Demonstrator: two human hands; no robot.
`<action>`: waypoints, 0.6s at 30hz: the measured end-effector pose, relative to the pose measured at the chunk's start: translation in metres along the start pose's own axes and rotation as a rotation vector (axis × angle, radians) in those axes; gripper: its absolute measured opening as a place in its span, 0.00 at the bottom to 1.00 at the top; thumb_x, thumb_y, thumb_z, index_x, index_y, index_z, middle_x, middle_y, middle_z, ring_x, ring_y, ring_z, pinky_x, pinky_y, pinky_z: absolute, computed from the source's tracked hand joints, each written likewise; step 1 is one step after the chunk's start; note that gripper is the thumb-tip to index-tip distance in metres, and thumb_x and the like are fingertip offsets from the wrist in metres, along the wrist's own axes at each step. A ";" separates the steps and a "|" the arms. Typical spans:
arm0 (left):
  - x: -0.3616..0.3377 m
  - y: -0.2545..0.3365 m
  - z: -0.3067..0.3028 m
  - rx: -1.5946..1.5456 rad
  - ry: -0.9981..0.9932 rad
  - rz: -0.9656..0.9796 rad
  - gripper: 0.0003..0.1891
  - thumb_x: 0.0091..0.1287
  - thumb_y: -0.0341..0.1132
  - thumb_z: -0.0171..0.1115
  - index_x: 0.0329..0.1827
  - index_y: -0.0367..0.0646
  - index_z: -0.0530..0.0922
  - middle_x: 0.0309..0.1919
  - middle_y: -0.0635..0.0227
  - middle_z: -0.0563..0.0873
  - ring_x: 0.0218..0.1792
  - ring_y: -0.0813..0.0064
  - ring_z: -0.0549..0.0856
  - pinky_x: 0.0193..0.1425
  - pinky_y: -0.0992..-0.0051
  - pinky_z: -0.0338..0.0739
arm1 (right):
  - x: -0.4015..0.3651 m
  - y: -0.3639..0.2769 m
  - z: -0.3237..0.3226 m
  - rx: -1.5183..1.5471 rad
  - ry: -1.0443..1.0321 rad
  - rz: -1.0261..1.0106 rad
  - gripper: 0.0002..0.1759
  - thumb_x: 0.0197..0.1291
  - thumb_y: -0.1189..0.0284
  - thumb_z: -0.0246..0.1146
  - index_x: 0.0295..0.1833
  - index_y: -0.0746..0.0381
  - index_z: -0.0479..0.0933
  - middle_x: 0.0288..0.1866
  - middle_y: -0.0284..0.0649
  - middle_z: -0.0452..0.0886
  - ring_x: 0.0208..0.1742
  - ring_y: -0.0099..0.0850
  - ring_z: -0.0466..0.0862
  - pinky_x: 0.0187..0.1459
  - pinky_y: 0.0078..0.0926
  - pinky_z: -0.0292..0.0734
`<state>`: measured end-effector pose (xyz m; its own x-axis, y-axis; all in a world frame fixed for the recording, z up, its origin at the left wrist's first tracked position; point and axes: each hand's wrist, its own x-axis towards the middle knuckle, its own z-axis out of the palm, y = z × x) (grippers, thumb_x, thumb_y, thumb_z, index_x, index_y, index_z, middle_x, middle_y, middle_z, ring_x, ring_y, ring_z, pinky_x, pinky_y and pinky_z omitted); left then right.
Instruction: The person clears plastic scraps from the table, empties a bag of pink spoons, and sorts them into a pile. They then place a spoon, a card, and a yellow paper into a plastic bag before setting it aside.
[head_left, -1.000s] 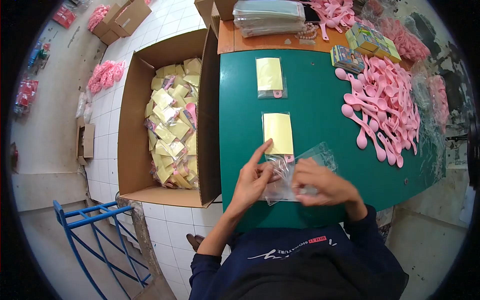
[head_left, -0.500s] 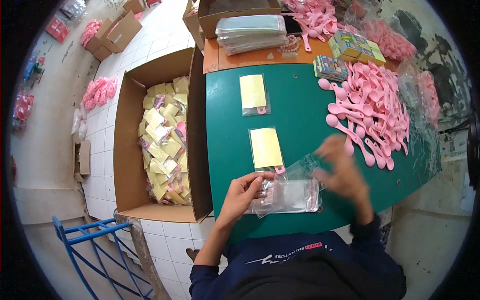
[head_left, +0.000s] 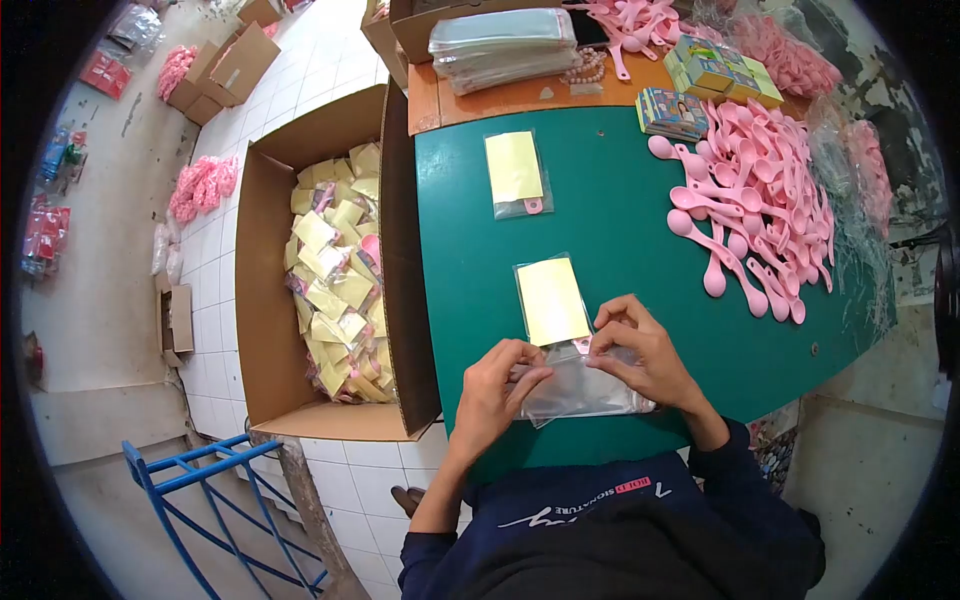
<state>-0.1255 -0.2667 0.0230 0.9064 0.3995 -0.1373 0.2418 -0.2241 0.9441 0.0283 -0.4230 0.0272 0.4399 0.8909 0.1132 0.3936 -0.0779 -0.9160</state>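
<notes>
Left hand [head_left: 497, 388]: fingers curled, tips pinching left edge of clear plastic bag [head_left: 588, 392]. Right hand [head_left: 640, 352]: fingers bent, thumb and fingertips nipping bag's far edge. Bag lies flat on green table [head_left: 620, 240], at near edge, between both hands. Just beyond it: packed pouch with yellow card [head_left: 552, 300]. Second yellow-card pouch [head_left: 514, 168] farther off. Pile of pink spoons [head_left: 760, 190] at right. Open cardboard box [head_left: 262, 280] at left, full of filled pouches [head_left: 335, 290].

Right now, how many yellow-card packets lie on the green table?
2. Far packet by the orange tabletop; near packet mid-table, beyond the clear bag. Many more fill the cardboard box.
</notes>
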 end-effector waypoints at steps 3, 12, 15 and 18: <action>0.003 0.001 0.004 -0.019 0.053 0.021 0.06 0.59 0.26 0.64 0.35 0.34 0.75 0.33 0.65 0.80 0.35 0.73 0.86 0.37 0.76 0.83 | -0.003 0.003 0.007 0.316 0.025 0.193 0.05 0.57 0.77 0.62 0.39 0.65 0.74 0.43 0.38 0.70 0.38 0.24 0.77 0.36 0.22 0.78; 0.004 -0.006 0.018 -0.126 0.203 -0.093 0.07 0.61 0.28 0.63 0.34 0.33 0.75 0.32 0.66 0.79 0.31 0.78 0.84 0.34 0.78 0.82 | -0.001 0.005 0.027 0.627 0.215 0.446 0.06 0.62 0.76 0.59 0.40 0.67 0.70 0.32 0.37 0.78 0.30 0.21 0.79 0.30 0.18 0.78; 0.005 -0.006 0.018 -0.172 0.224 -0.105 0.07 0.62 0.27 0.62 0.36 0.32 0.74 0.33 0.65 0.79 0.32 0.79 0.83 0.35 0.78 0.82 | 0.001 0.004 0.030 0.519 0.265 0.453 0.07 0.60 0.78 0.60 0.40 0.67 0.69 0.32 0.38 0.78 0.28 0.20 0.80 0.27 0.16 0.77; 0.005 -0.008 0.018 -0.275 0.205 -0.146 0.09 0.63 0.25 0.60 0.42 0.33 0.70 0.37 0.65 0.78 0.40 0.78 0.80 0.38 0.78 0.83 | 0.003 0.002 0.032 0.464 0.333 0.435 0.08 0.58 0.80 0.62 0.40 0.67 0.69 0.31 0.38 0.78 0.27 0.20 0.80 0.27 0.15 0.76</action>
<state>-0.1165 -0.2791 0.0092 0.7743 0.5855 -0.2402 0.2364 0.0846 0.9680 0.0044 -0.4057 0.0131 0.7311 0.6325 -0.2558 -0.2245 -0.1310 -0.9656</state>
